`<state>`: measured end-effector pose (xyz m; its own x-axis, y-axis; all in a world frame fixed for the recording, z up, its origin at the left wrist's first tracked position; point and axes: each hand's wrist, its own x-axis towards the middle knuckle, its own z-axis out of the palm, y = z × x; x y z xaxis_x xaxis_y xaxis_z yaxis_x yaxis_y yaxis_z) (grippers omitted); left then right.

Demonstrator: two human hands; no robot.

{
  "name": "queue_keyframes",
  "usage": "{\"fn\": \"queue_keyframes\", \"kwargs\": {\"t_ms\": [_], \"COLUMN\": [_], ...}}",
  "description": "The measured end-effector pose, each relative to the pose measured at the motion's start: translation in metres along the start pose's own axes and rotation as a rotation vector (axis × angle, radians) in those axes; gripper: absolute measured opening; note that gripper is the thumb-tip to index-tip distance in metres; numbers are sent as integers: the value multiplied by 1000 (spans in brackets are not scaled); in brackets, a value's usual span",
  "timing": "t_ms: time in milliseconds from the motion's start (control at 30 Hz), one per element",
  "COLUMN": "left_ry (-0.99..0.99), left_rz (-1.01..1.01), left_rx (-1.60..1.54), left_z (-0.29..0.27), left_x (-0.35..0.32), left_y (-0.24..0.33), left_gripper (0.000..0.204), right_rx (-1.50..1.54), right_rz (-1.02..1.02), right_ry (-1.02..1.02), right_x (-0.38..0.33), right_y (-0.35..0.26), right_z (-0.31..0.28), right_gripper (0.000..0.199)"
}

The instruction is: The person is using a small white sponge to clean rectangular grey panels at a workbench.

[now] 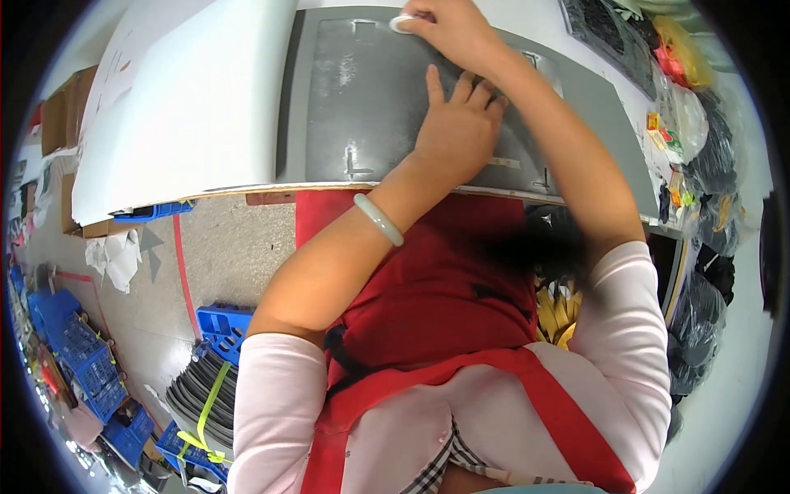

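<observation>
On the worktop (576,33): left hand (457,123) flat, fingers spread, on grey panel (370,99); right hand (448,29) beyond it, pinching small white disc (401,22) at far edge.

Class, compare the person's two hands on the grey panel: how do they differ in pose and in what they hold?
The left hand lies flat, fingers spread, holding nothing; the right hand is curled, pinching a small white disc. The left sits nearer the table edge, the right farther up. Both rest on the grey panel.
</observation>
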<state>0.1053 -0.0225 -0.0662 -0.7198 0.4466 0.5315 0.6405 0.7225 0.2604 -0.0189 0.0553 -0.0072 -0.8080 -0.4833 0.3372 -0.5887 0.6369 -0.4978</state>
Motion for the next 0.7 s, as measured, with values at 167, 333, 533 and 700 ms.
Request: {"fn": "queue_keyframes", "kwargs": {"t_ms": [167, 333, 533, 700], "left_ry": [-68, -47, -99, -128], "left_rz": [4, 11, -21, 1], "left_rx": [53, 59, 20, 40], "left_z": [2, 3, 4, 1], "left_x": [-1, 1, -1, 3], "left_y": [-2, 0, -3, 2], "left_gripper": [35, 37, 41, 41], "right_rx": [-49, -161, -502, 435], "right_rz": [-2, -92, 54, 206], "right_ry": [-42, -62, -255, -19], "right_x": [35, 48, 63, 44], "right_y": [-22, -19, -35, -13], "right_z": [26, 37, 32, 33], "right_gripper": [22, 20, 23, 14]}}
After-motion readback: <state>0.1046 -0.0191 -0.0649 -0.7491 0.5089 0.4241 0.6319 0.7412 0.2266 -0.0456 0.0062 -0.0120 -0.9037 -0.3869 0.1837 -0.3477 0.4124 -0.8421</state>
